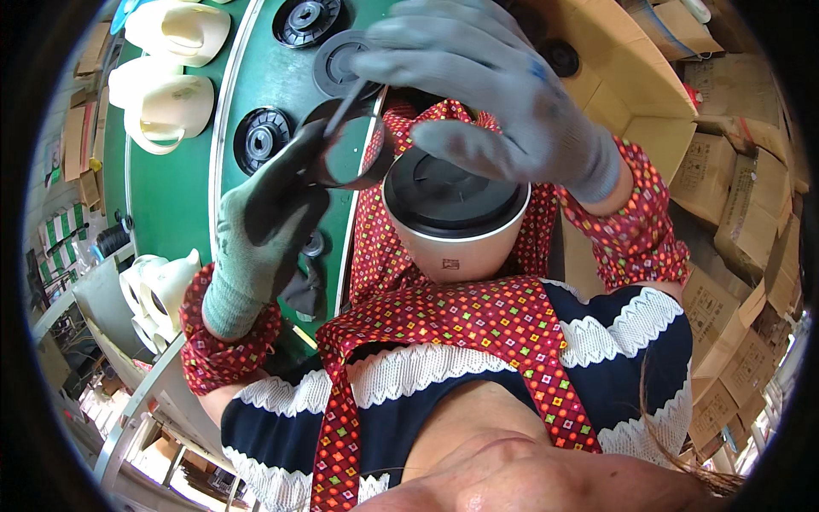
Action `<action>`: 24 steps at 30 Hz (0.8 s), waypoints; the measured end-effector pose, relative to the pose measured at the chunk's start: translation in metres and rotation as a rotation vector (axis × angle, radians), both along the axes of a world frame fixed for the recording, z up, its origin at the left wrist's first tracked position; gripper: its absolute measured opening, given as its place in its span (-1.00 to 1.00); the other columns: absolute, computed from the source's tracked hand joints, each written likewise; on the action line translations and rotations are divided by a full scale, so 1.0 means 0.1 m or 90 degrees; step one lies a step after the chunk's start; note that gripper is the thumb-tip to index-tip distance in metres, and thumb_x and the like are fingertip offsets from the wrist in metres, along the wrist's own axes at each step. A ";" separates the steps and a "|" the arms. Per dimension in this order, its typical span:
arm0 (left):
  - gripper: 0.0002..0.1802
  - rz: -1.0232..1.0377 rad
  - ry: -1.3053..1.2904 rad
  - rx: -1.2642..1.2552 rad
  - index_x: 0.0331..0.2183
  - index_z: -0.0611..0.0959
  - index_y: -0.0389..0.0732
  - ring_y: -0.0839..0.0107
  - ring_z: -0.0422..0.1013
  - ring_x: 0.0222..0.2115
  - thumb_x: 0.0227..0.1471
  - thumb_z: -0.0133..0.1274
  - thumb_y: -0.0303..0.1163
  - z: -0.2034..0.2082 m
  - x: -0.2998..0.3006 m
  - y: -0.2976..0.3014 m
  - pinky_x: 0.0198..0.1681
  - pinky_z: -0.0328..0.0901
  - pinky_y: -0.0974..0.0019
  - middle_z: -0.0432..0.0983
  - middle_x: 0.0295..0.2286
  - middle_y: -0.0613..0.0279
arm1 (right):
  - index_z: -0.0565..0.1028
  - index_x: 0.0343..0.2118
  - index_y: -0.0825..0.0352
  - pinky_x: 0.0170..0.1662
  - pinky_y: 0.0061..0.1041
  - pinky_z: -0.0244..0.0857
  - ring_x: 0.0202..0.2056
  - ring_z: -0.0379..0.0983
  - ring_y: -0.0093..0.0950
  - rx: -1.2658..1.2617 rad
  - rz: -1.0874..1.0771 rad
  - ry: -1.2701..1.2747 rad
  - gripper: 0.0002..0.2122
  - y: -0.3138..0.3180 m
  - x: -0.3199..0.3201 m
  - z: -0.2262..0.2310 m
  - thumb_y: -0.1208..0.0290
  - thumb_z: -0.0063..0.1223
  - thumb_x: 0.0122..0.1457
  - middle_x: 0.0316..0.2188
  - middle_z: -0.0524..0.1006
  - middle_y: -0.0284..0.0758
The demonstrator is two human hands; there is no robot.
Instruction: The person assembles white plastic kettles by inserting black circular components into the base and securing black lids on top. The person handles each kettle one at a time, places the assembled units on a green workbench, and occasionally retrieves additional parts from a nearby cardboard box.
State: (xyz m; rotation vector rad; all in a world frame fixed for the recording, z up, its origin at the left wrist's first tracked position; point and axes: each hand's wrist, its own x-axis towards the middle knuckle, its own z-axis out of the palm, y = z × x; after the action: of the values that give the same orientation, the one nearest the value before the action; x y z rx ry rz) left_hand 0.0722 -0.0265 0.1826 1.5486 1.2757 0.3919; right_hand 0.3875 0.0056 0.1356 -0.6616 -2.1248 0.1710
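My left hand point(269, 213), in a pale green glove with a dark palm, is closed around a dark ring-shaped part point(368, 141), held up over the table edge. A thin grey edge slants above the ring; I cannot tell whether it belongs to it. Just beyond, my right hand point(529, 111), in a grey glove, is blurred by motion, its fingers stretched leftward and its thumb apart. I see nothing held in it. Below that hand, a white tapered vessel point(456, 254) with a black round lid point(456, 192) rests in my lap against the patterned apron.
On the green table point(175, 196) lie black round discs point(262, 139) and a grey disc point(341, 64). Cream-coloured shells point(171, 107) stand along its left side, with more point(153, 294) nearer me. An open cardboard box point(627, 94) is at the right, beside stacked cartons point(708, 179).
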 end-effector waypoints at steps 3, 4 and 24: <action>-0.40 -0.167 -0.010 -0.064 0.37 0.48 -0.35 0.38 0.52 -0.20 0.34 0.13 -0.54 0.34 0.37 0.05 -0.03 0.43 0.33 0.66 -0.04 0.08 | 0.68 0.02 0.35 -0.14 -0.26 0.42 -0.24 0.60 -0.23 -0.087 0.016 -0.050 -0.70 0.20 -0.03 -0.26 0.27 0.27 0.34 -0.30 0.67 -0.22; -0.42 -0.229 -0.014 -0.062 0.35 0.48 -0.37 0.26 0.56 -0.20 0.37 0.11 -0.52 0.42 0.44 0.09 -0.02 0.44 0.27 0.66 -0.05 -0.03 | 0.75 -0.04 0.21 -0.27 -0.34 0.51 -0.32 0.70 -0.26 -0.056 0.072 0.034 -0.75 0.24 -0.05 -0.49 0.19 0.22 0.42 -0.31 0.74 -0.19; -0.29 -0.358 0.128 0.353 0.33 0.43 -0.28 -0.30 0.33 0.26 0.27 0.23 -0.22 -0.32 0.89 0.22 0.32 0.31 -0.17 0.37 0.21 -0.29 | 0.65 -0.24 0.19 -0.15 -0.09 0.32 -0.20 0.61 -0.13 -0.228 -0.108 0.034 -0.76 -0.17 -0.12 -1.25 0.16 0.07 0.43 -0.29 0.69 -0.27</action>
State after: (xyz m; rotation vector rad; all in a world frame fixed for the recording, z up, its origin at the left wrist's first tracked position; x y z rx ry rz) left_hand 0.1616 -0.0046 0.1507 2.3805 0.8484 0.2336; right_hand 0.3759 -0.0119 0.0103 -1.0309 -1.9927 0.4772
